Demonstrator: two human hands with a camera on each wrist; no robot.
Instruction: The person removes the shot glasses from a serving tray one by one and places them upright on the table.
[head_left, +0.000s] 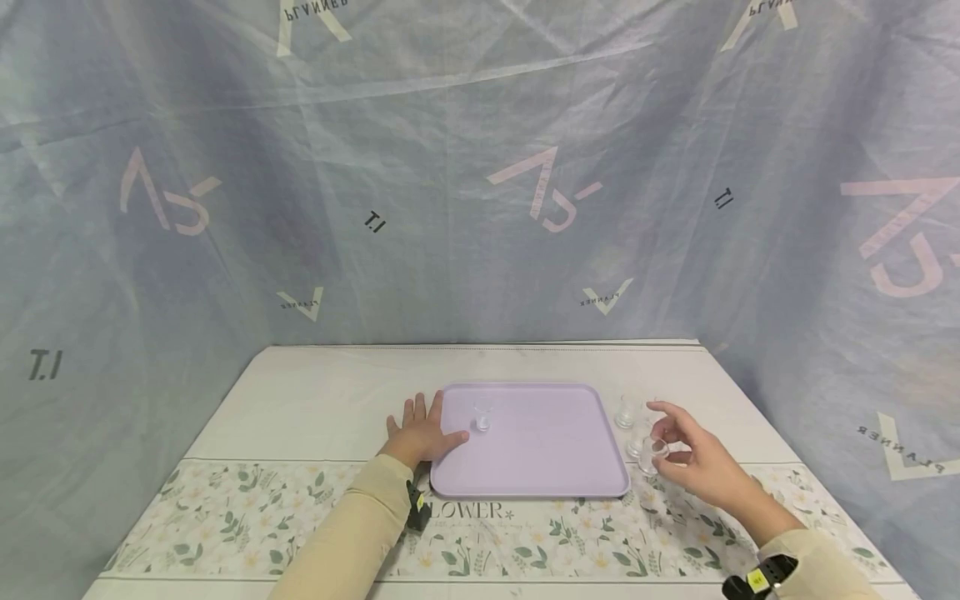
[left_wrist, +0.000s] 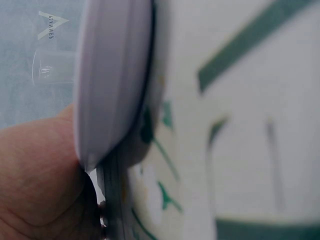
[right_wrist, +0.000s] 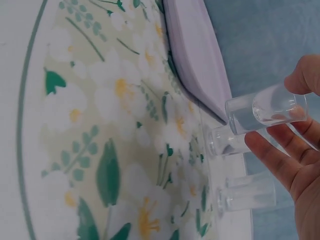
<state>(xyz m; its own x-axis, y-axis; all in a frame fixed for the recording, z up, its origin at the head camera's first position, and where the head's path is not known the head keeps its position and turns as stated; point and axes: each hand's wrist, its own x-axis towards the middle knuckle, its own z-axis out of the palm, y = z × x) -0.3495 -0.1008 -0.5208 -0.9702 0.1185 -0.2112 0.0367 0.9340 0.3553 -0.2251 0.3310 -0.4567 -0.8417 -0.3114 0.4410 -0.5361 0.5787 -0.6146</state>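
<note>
My left hand (head_left: 420,435) lies with fingers straight and spread at the left edge of a lilac tray (head_left: 540,450), its thumb over the rim. On the tray near that thumb stands a small clear shot glass (head_left: 483,420). To the right of the tray, my right hand (head_left: 699,463) pinches another clear shot glass (right_wrist: 245,114) between thumb and fingers. Its thick base points down toward the table in the right wrist view. Behind the held one are more clear shot glasses (head_left: 625,415), standing upright close to the tray's right edge and partly overlapped by the hand.
A white table cover (head_left: 337,400) with a floral band (head_left: 232,508) lies under everything. Grey-blue cloth (head_left: 450,167) hangs around the back and sides of the table. Dark straps with small devices sit on both wrists.
</note>
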